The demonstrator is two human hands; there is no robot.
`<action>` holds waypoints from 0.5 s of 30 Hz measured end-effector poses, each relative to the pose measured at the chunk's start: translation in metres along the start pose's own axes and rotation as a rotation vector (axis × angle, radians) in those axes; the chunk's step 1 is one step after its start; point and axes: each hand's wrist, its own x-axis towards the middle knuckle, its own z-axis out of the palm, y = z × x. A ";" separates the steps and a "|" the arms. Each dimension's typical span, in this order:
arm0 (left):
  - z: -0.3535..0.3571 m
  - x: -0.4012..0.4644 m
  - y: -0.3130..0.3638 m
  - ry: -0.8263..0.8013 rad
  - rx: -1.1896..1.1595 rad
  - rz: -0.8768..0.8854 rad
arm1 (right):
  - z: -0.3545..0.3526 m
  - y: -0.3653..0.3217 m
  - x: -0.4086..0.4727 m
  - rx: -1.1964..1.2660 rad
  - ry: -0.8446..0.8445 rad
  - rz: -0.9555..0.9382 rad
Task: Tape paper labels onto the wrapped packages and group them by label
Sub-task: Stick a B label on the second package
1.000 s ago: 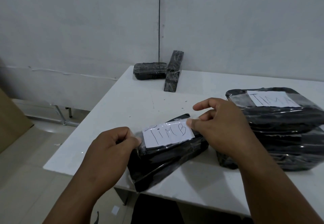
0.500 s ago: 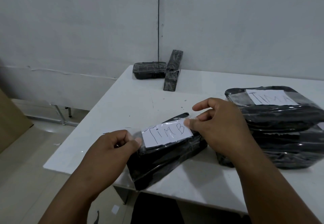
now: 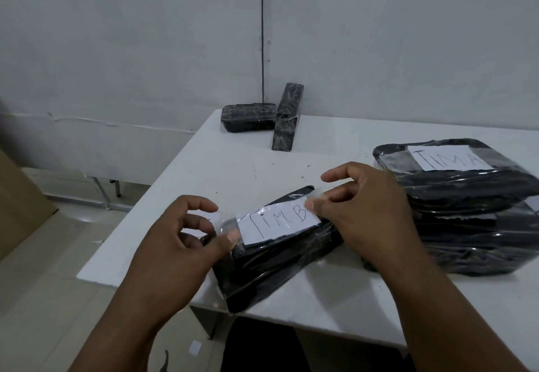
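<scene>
A black wrapped package [image 3: 280,266] lies at the table's near edge with a white paper label reading "TIM B" [image 3: 277,223] on top. A strip of clear tape [image 3: 262,211] runs across the label. My left hand [image 3: 180,243] presses its thumb on the tape at the label's left end, and the tape's loose end sits against its curled fingers. My right hand [image 3: 364,211] pinches the tape's other end at the label's right edge. To the right, a stack of black packages [image 3: 466,226] carries a taped label reading "TIM A" [image 3: 449,157].
Two smaller black wrapped packages without labels sit at the white table's [image 3: 204,167] far edge: one flat [image 3: 248,116], one leaning on the wall [image 3: 287,118]. A brown board [image 3: 20,205] stands on the floor at left. A scrap of paper [image 3: 194,347] lies under the table.
My left fingers have opened away from the thumb, which now presses the tape down at the label's left end. My right hand has barely moved, and the package stays in place.
</scene>
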 end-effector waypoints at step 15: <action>0.024 -0.027 -0.016 0.235 0.246 0.287 | 0.008 0.005 -0.002 -0.005 0.131 -0.034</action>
